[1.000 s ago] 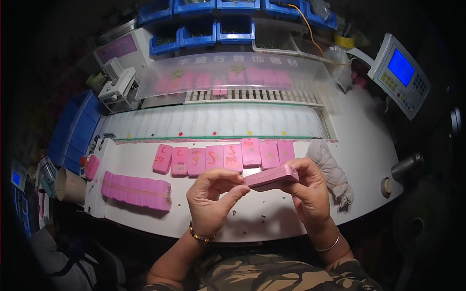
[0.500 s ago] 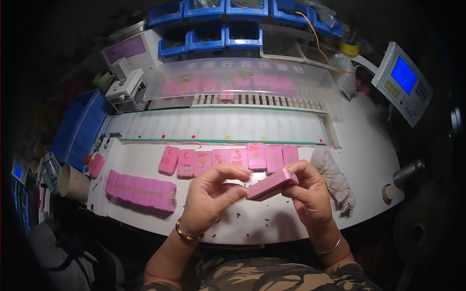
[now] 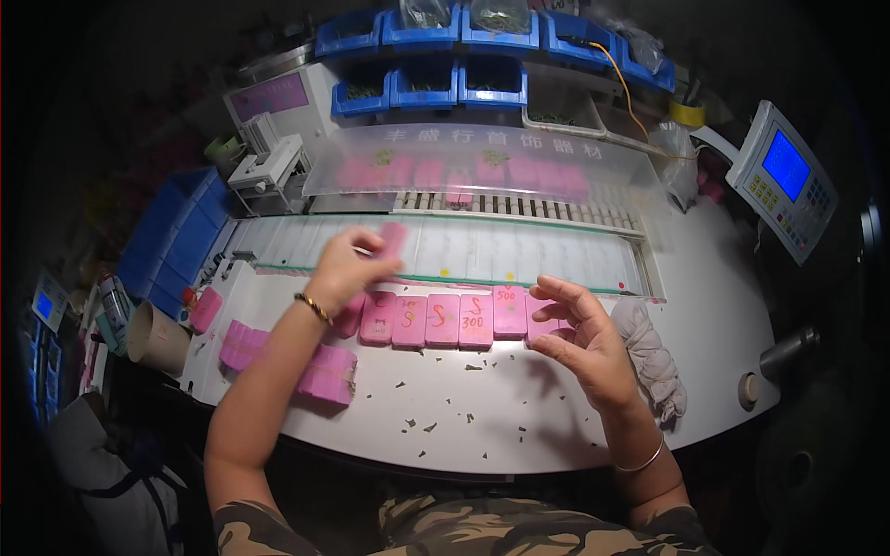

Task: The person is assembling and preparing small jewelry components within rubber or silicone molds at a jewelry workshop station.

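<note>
My left hand reaches out over the frosted glass strip, its fingers closed on a pink mould block. Apart from it, my right hand is raised with spread, curved fingers and nothing in them. Its fingertips overlap the right end of a row of pink mould blocks, several bearing red marks. My left forearm crosses a second line of pink mould blocks and hides part of it. Small dark green scraps lie scattered over the white tabletop between my arms.
A crumpled pale cloth lies beside my right wrist. Behind the strip, a clear cover slants over rollers and more pink blocks. Blue bins line the back. A control panel stands right; a beige cup and blue crate stand left.
My left hand has carried the pink block away from my right hand, up and left to the glass strip. My right hand has let go and opened. The view has shifted slightly.
</note>
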The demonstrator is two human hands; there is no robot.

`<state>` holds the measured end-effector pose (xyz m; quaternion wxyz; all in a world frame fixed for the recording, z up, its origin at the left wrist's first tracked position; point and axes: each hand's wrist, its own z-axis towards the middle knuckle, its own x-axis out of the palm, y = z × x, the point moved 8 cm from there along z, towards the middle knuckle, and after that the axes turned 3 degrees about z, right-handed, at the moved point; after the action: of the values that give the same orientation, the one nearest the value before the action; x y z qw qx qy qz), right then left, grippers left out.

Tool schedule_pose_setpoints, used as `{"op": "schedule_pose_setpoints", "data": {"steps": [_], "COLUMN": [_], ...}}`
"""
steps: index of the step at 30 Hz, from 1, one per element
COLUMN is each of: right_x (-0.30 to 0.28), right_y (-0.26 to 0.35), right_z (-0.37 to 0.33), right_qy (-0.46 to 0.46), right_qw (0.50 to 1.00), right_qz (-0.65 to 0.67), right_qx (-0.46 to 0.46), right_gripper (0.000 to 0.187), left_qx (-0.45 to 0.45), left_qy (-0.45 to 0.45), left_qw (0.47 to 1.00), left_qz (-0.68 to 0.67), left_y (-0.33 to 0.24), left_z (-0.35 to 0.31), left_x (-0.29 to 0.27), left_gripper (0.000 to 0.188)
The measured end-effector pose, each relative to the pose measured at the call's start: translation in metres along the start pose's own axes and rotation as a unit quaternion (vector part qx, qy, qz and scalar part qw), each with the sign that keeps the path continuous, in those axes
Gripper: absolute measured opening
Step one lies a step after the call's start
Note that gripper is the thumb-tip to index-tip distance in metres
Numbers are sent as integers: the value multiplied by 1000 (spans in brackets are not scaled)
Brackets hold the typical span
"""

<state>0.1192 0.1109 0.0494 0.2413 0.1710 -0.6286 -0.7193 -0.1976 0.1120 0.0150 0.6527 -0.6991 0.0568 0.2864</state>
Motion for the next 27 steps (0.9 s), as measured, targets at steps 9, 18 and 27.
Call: {"op": "schedule_pose_setpoints", "data": {"steps": [9,18,27], "right_x": [-10,-19,-14], "right_y": [-2,-24,-27], "right_z": [15,17,11], "right_qy": [-17,-23,-13], "right_qw": [999,1000,1000], "right_qz": [12,2,-23], "right_qx": [27,11,8], "right_gripper": [47,37,32], "left_qx": [-34,47,90], "left_qy": [-212,-105,-154], "left_qw": [894,875,906], "left_qz": [393,470,385], "left_y": [68,-14,-53], "left_z": [59,86,144], "left_x": [-84,53,132], "left_gripper": [42,60,52]}}
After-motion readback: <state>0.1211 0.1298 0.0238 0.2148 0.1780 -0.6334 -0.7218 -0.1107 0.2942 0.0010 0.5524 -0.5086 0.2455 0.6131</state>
